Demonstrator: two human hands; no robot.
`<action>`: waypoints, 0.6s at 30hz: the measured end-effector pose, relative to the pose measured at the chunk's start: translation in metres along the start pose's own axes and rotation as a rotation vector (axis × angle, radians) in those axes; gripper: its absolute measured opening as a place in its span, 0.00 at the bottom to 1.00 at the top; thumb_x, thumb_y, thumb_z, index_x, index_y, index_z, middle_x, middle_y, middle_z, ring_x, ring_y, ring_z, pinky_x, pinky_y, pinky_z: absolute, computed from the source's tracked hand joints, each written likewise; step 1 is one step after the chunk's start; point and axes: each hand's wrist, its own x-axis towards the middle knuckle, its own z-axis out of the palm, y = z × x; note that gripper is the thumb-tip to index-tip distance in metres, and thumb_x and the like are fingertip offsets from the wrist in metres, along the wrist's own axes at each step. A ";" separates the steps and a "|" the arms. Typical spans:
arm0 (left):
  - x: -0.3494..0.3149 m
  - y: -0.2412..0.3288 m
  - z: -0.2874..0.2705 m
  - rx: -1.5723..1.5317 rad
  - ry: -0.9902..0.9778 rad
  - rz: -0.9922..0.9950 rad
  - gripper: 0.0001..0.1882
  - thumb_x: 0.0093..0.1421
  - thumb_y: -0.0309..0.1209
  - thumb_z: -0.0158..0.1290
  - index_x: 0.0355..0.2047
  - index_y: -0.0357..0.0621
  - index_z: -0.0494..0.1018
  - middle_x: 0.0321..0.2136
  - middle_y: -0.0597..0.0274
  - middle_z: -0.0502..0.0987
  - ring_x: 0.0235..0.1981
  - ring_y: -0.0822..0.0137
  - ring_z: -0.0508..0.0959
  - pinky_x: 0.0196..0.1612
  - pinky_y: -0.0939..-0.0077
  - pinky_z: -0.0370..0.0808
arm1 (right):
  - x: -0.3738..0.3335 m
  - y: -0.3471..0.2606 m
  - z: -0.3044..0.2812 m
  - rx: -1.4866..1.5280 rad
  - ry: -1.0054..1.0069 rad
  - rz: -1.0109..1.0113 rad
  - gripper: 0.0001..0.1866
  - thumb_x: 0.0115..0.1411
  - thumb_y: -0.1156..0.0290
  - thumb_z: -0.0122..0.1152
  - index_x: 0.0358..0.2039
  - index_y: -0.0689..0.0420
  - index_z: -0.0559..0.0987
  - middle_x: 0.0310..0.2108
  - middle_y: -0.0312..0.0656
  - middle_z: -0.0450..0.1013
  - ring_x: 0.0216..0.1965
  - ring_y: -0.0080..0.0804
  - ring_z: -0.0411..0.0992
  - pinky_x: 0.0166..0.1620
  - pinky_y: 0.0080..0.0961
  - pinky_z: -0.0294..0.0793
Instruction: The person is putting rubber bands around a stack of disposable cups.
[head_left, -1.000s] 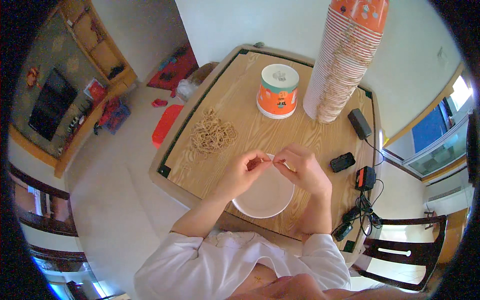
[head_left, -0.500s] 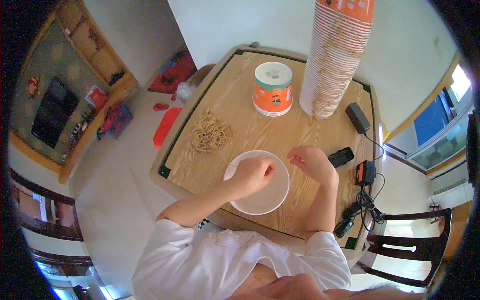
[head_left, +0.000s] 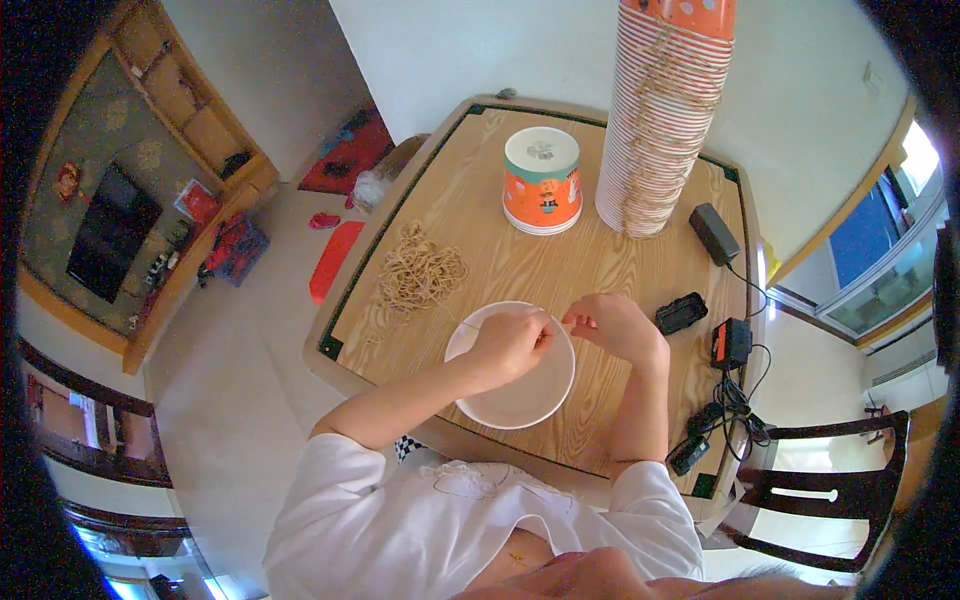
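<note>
My left hand (head_left: 515,345) is closed over a round white paper bowl (head_left: 515,405) near the table's front edge. A thin strand of tan twine runs from this hand toward a loose tangled pile of twine (head_left: 422,270) at the left. Just right of the bowl's rim, my right hand (head_left: 618,328) has its thumb and fingers pinched together, pointing at the left hand. What it pinches, if anything, is too small to make out. Beyond the hands stands a short upside-down stack of orange and green paper buckets (head_left: 542,185).
A tall leaning stack of paper buckets (head_left: 665,120), with twine down its side, stands at the back right. Along the right edge lie a black tray-like case (head_left: 681,313), a black power adapter (head_left: 714,234) and tangled cables (head_left: 735,410). A dark chair (head_left: 825,490) is at the right.
My right hand has moved slightly left, its fingertips now closer to my left hand. The left hand stays over the bowl. The whole view has shifted a little.
</note>
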 end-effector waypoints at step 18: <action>0.003 -0.003 0.006 0.023 0.005 -0.002 0.03 0.48 0.28 0.53 0.22 0.42 0.73 0.24 0.56 0.75 0.26 0.56 0.77 0.29 0.63 0.73 | 0.005 0.002 0.000 -0.048 -0.100 0.002 0.09 0.52 0.64 0.58 0.33 0.51 0.78 0.31 0.40 0.76 0.35 0.41 0.74 0.38 0.35 0.73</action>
